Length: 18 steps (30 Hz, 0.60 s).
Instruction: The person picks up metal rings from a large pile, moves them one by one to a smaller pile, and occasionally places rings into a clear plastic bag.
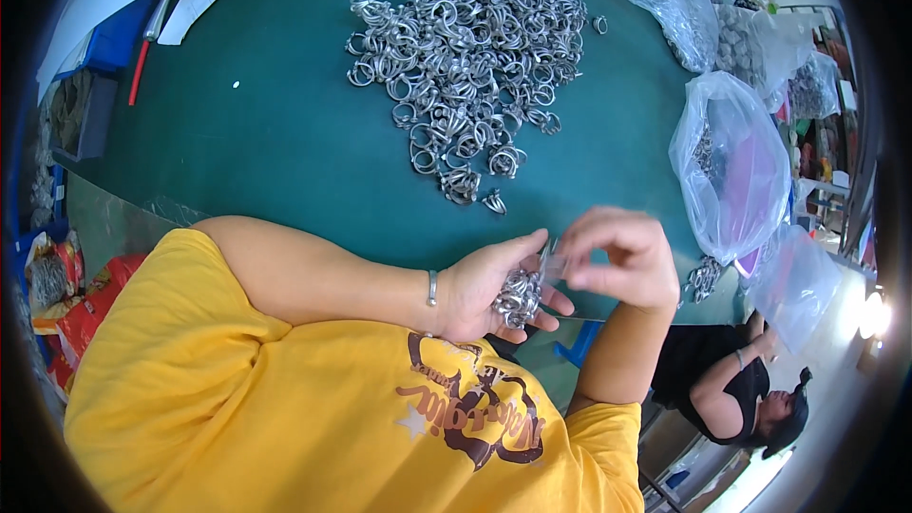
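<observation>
Where one broad heap of silver-coloured metal rings [475,38] spreads at twelve o'clock on the dark green tabletop [275,152], overlap makes counting impossible; one stray ring [599,25] lies just apart toward one o'clock. Near the centre, toward five o'clock, the left hand [475,290] is palm up, loosely cupped, fingers half extended, bearing one small cluster of shiny metal rings [518,302], number uncertain. Toward three o'clock, the right hand [622,252] has its fingers bent partway beside one clear, see-through piece [554,264]; blur means I cannot tell whether it pinches this. Several clear plastic bags [730,171] overlap around two to three o'clock, the uppermost cut off by the picture's rim.
</observation>
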Each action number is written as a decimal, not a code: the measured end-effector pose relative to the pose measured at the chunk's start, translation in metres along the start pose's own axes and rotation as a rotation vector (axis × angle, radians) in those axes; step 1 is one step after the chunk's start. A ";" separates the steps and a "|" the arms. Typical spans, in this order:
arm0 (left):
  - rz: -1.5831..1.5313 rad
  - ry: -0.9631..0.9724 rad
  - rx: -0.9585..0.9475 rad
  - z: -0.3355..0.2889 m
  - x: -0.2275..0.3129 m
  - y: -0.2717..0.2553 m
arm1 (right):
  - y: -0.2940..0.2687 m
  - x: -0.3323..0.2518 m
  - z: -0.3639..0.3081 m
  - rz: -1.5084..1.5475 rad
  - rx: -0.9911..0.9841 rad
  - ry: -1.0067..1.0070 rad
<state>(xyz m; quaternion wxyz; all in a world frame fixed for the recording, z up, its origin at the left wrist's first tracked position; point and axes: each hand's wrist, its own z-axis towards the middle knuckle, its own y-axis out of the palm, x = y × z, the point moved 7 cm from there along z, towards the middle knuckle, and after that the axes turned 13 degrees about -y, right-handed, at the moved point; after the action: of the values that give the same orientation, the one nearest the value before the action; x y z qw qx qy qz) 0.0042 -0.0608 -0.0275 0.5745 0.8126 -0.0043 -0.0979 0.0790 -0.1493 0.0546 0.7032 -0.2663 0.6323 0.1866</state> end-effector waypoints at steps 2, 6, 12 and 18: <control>0.029 -0.020 0.016 0.001 -0.001 0.001 | 0.002 -0.007 0.010 -0.211 -0.032 -0.079; 0.097 -0.082 0.075 0.001 -0.006 0.001 | 0.039 -0.001 0.065 -0.797 0.027 -0.376; 0.154 -0.060 0.158 -0.003 -0.003 0.000 | 0.014 0.021 0.025 -0.933 0.259 -0.270; 0.132 -0.071 0.149 -0.003 -0.002 -0.001 | 0.024 0.018 -0.004 -1.122 0.257 -0.272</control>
<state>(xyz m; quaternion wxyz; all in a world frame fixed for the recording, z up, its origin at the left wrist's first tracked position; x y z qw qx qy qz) 0.0030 -0.0574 -0.0276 0.5173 0.8470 -0.0854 -0.0882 0.0637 -0.1338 0.0328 0.7957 -0.4464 0.3167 -0.2594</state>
